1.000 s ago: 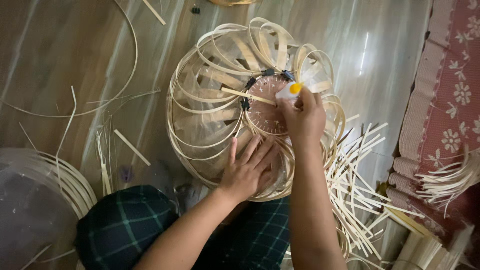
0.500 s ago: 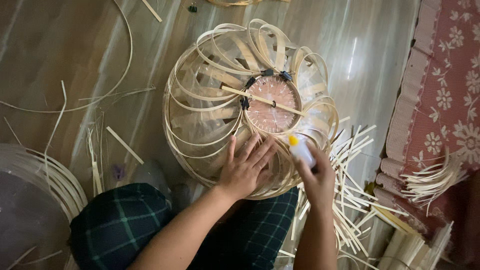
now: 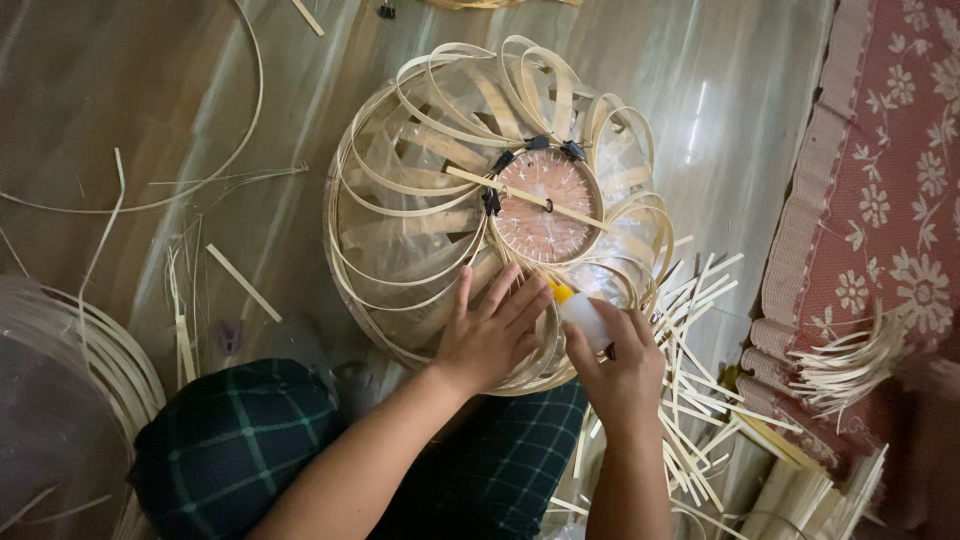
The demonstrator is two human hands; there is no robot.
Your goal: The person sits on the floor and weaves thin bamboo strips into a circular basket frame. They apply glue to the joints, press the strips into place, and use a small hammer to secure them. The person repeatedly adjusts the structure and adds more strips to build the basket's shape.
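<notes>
Right hand [image 3: 622,365] gripping the small white yellow-tipped glue bottle [image 3: 580,312] has dropped from the round woven hub [image 3: 545,205] to beside the open left hand [image 3: 490,335], pressed flat on the domed bamboo-strip frame [image 3: 400,210].

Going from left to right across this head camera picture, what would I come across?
Coiled bamboo strips → plaid-clad knee → left hand on the bamboo lampshade frame → right hand holding a small glue bottle → loose bamboo sticks → red flowered rug.

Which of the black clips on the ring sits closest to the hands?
The binder clip at the ring's left edge; the other clips sit along the top, farther from the left hand.
</notes>
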